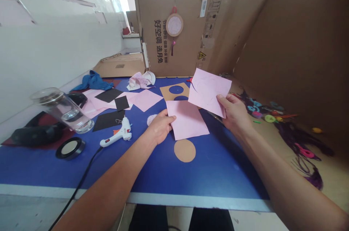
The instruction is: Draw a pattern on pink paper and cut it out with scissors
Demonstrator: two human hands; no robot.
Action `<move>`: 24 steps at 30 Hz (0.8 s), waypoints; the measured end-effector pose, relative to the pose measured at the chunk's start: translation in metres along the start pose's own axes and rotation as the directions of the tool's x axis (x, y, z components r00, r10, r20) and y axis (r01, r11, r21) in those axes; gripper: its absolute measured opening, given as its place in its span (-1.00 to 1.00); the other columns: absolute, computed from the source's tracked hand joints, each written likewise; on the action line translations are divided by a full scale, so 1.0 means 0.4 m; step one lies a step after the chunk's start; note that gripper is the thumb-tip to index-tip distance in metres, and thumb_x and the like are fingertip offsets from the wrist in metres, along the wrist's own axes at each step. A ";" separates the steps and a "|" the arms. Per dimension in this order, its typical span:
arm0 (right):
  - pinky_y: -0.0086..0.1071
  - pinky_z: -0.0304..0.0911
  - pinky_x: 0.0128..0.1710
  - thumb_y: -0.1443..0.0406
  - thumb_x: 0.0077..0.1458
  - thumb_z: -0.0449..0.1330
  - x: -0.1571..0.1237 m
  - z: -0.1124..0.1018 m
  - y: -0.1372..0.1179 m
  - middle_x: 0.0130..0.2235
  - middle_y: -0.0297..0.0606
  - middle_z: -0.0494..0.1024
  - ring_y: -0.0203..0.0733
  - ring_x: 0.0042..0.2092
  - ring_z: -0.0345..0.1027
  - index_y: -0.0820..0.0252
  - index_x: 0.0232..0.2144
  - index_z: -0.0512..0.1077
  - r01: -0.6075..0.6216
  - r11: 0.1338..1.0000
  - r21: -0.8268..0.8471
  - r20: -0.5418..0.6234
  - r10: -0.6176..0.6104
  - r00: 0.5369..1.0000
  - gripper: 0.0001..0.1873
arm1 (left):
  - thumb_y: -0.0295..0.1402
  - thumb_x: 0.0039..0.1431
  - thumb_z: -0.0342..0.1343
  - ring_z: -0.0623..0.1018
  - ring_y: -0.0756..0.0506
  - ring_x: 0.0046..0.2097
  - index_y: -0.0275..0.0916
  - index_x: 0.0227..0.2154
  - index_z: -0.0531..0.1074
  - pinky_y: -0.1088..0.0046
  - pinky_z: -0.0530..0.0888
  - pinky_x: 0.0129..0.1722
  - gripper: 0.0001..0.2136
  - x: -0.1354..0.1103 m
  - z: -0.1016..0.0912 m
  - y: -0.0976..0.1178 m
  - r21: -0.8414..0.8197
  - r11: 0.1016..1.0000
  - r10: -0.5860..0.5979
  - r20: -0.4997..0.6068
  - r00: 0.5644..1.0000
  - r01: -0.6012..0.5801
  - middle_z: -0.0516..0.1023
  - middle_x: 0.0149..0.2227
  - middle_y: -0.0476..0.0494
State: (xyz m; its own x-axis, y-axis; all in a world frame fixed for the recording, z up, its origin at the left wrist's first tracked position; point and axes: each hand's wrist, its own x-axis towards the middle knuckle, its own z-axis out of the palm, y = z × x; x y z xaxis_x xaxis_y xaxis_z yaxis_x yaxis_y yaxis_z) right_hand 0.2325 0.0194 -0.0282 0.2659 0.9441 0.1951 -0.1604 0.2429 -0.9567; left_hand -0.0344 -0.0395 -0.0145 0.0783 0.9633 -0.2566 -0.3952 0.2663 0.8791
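Observation:
My left hand (pixel 160 126) pinches the left edge of a plain pink paper square (pixel 188 122) above the blue table. Between thumb and fingers, my right hand (pixel 231 109) grips a second pink paper sheet (pixel 208 87), raised higher and tilted, with faint pencil-like curves on it. The two sheets are close together, the right one farther back. Just below the left sheet lies a brown cardboard disc (pixel 185 151). Behind both sheets is a cardboard piece with round holes (pixel 166 93), partly covered from view. A pale round thing (pixel 151 119) shows beside my left hand.
A white glue gun (pixel 120 134) with a black cord, a lidded glass of water (pixel 71 113), a tape roll (pixel 70 148) and black squares (pixel 109 95) lie left. Purple tassels (pixel 293 138) and small coloured pieces are at right. A cardboard box wall (pixel 188 42) bears a hanging round ornament (pixel 174 25).

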 end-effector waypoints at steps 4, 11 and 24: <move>0.02 0.62 -0.23 -0.03 0.00 0.51 0.003 -0.003 0.002 -0.15 -0.15 0.76 0.21 -0.07 0.67 -0.08 -0.25 0.53 -0.003 1.000 -0.014 0.016 0.003 1.000 -0.63 | -0.68 0.05 0.26 0.73 -0.23 -0.03 -0.20 -0.07 0.60 0.17 0.60 0.05 -0.61 -0.007 -0.002 -0.002 0.035 0.999 -0.023 0.052 0.998 0.021 0.75 -0.14 -0.24; 0.01 0.65 -0.20 0.01 -0.02 0.57 -0.001 0.001 0.004 -0.19 -0.17 0.76 0.17 -0.13 0.68 -0.04 -0.28 0.58 -0.023 0.998 0.055 -0.010 0.023 1.000 -0.65 | -0.71 0.07 0.20 0.75 -0.22 -0.11 -0.20 0.06 0.55 0.14 0.62 0.06 -0.50 -0.013 0.000 -0.002 0.103 0.992 -0.082 0.091 0.993 0.072 0.75 -0.22 -0.21; -0.17 0.68 -0.19 0.15 -0.01 0.59 0.001 0.006 0.008 -0.27 -0.26 0.76 -0.03 -0.26 0.68 0.03 -0.30 0.63 -0.049 0.984 0.172 -0.024 0.054 0.998 -0.73 | -0.67 0.25 0.16 0.75 -0.19 -0.18 -0.28 0.03 0.55 0.23 0.66 -0.08 -0.66 -0.006 0.005 -0.002 0.192 0.979 -0.075 0.014 0.997 0.071 0.76 -0.18 -0.27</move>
State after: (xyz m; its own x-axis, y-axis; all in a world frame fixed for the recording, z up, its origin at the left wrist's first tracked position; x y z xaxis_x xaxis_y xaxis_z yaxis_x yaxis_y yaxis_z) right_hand 0.2299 0.0211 -0.0308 0.2799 0.9502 0.1374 -0.3342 0.2306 -0.9139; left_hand -0.0324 -0.0418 -0.0136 0.1201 0.9410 -0.3163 -0.2059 0.3353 0.9193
